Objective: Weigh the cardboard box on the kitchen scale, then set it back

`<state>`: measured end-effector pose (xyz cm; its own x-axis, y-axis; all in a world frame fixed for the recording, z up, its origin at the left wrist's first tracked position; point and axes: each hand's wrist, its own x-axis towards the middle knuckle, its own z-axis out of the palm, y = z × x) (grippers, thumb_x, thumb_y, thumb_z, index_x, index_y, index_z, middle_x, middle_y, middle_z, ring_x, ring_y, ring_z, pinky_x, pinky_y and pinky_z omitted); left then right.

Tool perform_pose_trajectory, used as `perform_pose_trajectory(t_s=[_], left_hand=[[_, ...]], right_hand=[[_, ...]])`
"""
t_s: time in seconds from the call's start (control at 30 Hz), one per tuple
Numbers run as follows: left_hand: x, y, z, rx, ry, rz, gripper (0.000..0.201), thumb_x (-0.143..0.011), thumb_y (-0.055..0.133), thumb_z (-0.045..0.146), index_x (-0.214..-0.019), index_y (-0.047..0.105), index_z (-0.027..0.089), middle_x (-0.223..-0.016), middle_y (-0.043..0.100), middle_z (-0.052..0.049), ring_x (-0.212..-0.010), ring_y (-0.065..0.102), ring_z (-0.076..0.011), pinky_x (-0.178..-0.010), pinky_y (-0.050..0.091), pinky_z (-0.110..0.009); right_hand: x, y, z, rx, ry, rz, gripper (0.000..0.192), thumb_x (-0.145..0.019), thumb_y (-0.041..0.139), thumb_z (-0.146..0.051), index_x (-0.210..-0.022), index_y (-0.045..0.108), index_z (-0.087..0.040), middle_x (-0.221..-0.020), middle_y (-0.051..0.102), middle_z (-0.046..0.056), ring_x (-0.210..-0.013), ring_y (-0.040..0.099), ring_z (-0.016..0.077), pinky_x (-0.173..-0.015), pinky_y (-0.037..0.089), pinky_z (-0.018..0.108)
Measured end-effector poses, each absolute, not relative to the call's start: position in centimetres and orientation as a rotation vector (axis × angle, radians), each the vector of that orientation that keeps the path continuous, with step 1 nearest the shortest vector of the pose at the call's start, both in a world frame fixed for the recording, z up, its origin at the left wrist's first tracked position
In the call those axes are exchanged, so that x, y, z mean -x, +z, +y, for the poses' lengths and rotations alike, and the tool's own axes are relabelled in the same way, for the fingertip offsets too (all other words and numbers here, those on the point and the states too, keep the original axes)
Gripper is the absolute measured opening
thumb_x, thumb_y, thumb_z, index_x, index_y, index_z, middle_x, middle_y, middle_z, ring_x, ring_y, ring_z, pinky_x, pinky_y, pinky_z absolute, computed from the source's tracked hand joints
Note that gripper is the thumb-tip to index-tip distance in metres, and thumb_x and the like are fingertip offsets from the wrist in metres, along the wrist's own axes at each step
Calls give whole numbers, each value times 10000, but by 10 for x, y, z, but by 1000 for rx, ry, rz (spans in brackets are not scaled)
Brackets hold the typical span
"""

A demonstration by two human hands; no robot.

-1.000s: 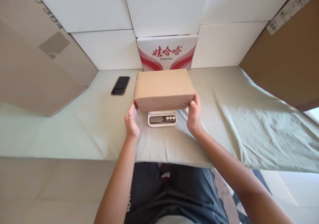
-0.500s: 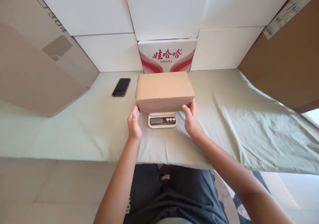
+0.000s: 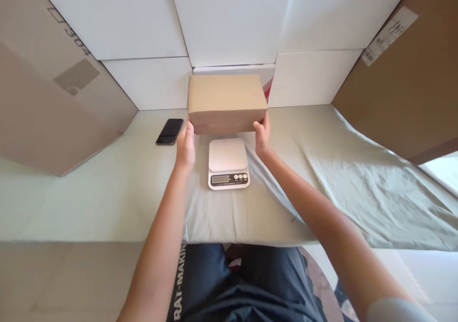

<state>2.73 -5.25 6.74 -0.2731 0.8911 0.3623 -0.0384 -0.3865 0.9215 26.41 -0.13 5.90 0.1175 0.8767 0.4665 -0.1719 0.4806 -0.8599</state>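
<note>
Hands, left hand (image 3: 185,146) and right hand (image 3: 262,136), pinch cardboard box (image 3: 226,103) above scale (image 3: 228,162); thin edge grip might slip.

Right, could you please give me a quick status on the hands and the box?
Left hand, right hand gripping cardboard box. Box clear above kitchen scale. Nothing obstructing.

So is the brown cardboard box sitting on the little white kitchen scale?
Apart. The head view shows the brown cardboard box held behind the white kitchen scale, whose platform is bare.
</note>
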Motion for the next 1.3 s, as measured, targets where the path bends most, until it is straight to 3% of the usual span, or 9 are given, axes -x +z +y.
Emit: perform_pose_trajectory(t_s=[0.1, 0.2, 0.37, 0.5, 0.77, 0.87, 1.0, 1.3], left_hand=[[-27, 44, -28, -1186, 1747, 1173, 865, -971, 499, 807, -1517, 629, 148, -1611, 622, -132, -1623, 414, -342, -1329, 341, -486], [-25, 16, -15, -1017, 1748, 1228, 950, -947, 502, 832, -1603, 530, 146, -1691, 514, -180, -1634, 404, -320, -1336, 334, -474], [-24, -7, -3, -922, 1731, 1258, 950, -921, 472, 872, -1574, 577, 189, -1702, 494, -200, -1623, 430, -321, -1333, 336, -498], [-24, -10, 2, -935, 1728, 1219, 849, -939, 491, 837, -1513, 643, 229, -1662, 560, -163, -1592, 487, -296, -1326, 345, -473], [-25, -7, 0, -951, 1675, 1211, 885, -934, 483, 846, -1551, 608, 225, -1693, 516, -165, -1615, 447, -291, -1348, 299, -458], [-24, -1, -7, -936, 1663, 1251, 874, -975, 427, 811, -1613, 537, 224, -1747, 434, -143, -1649, 380, -260, -1359, 263, -417], [-17, 8, -19, -877, 1707, 1325, 805, -1057, 269, 705, -1662, 463, 212, -1796, 336, -114, -1682, 290, -209, -1364, 221, -371], [-18, 13, -20, -824, 1699, 1342, 765, -1092, 202, 597, -1658, 461, 153, -1778, 368, -141, -1664, 337, -196, -1350, 261, -358]], right_hand=[[-255, 41, 30, 746, 990, -1123, 592, -787, 546, -538, -1327, 550, -297, -1480, 641, 61, -1455, 545, 314, -1315, 411, 566], [-248, 21, 44, 746, 1030, -1085, 587, -760, 553, -553, -1285, 536, -291, -1469, 637, 72, -1450, 549, 307, -1311, 410, 559], [-248, -3, 51, 787, 1056, -1038, 568, -714, 568, -455, -1257, 542, -292, -1458, 638, 52, -1428, 565, 285, -1309, 413, 554], [-252, -11, 53, 812, 1082, -1005, 561, -707, 569, -405, -1255, 538, -289, -1446, 643, 42, -1406, 571, 277, -1311, 402, 537], [-251, -15, 54, 845, 1079, -1009, 571, -719, 587, -408, -1274, 525, -290, -1442, 644, 51, -1411, 572, 281, -1308, 407, 558], [-264, -13, 52, 890, 1053, -1008, 567, -764, 581, -436, -1310, 513, -297, -1533, 591, 63, -1481, 542, 280, -1323, 392, 553], [-303, -10, 47, 1007, 954, -931, 573, -804, 586, -473, -1346, 510, -304, -1663, 492, 64, -1601, 441, 260, -1393, 277, 534], [-318, -9, 44, 1031, 963, -1053, 676, -791, 658, -598, -1387, 498, -323, -1698, 463, 81, -1603, 458, 301, -1385, 287, 574]])
